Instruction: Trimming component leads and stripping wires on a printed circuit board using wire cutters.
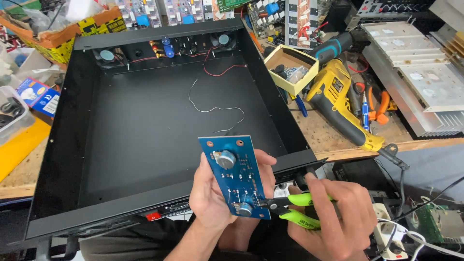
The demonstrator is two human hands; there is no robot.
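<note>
Cutters (290, 208) in our right hand (338, 217), tips at blue PCB (237, 176) held by left hand (212, 193); slip may nick traces.

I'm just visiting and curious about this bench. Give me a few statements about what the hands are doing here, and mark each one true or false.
1. The left hand holds a blue circuit board. True.
2. The right hand holds a screwdriver with a red handle. False: it holds small cutters with green handles, their tips at the board's lower edge.
3. The black metal case is packed full of boards. False: its floor is mostly bare, with a loose thin wire lying on it.
4. A yellow power drill lies on the bench to the right of the case. True.
5. The open cardboard box sits inside the case. False: it stands outside, by the drill.
</note>
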